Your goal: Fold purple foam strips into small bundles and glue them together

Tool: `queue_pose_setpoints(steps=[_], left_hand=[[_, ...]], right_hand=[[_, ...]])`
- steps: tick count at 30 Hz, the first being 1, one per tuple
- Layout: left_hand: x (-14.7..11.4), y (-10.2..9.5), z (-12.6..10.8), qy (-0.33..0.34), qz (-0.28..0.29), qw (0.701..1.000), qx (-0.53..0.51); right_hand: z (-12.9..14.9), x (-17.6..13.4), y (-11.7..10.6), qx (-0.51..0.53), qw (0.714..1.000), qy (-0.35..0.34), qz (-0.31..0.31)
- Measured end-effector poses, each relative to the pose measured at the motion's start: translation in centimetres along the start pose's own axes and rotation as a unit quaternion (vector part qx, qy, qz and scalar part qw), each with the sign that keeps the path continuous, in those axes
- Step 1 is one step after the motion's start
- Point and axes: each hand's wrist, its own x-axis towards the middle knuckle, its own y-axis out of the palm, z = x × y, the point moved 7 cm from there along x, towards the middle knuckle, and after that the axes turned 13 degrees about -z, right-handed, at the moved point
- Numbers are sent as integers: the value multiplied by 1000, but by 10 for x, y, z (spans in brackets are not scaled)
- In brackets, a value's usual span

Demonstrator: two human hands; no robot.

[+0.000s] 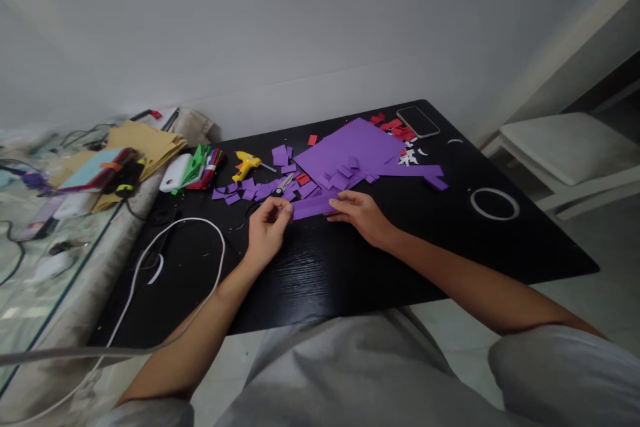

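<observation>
A purple paper strip [313,207] stretches between my two hands, just above the black table. My left hand [269,223] pinches its left end between thumb and fingers. At the right end, my right hand [361,215] is closed on the strip with thumb and fingers. Behind it lie small purple paper pieces [249,194] and a pair of scissors [285,184], its handles partly hidden near my left hand. A large purple sheet [350,147] rests farther back, with cut pieces on its front part and a long purple strip [413,171] to its right.
A yellow glue gun [246,164] lies at the back left beside green and red bundles [205,170]. A phone [418,122], red scraps [393,127] and white scraps [409,158] sit at the back right, a white ring [495,204] on the right. A white cable [220,240] loops over my left forearm.
</observation>
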Motion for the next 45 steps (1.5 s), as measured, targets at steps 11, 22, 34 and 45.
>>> queue_pose_setpoints(steps=[11, 22, 34, 45], left_hand=[[-9, 20, 9, -105, 225, 968, -36], [-29, 39, 8, -144, 290, 946, 20], [-43, 44, 28, -402, 296, 856, -131], [-46, 45, 27, -411, 292, 853, -131]], right_hand=[[-2, 3, -4, -35, 999, -19, -3], [-17, -6, 10, -124, 989, -65, 50], [-1, -22, 21, -97, 978, -130, 134], [-5, -21, 21, -125, 974, -130, 136]])
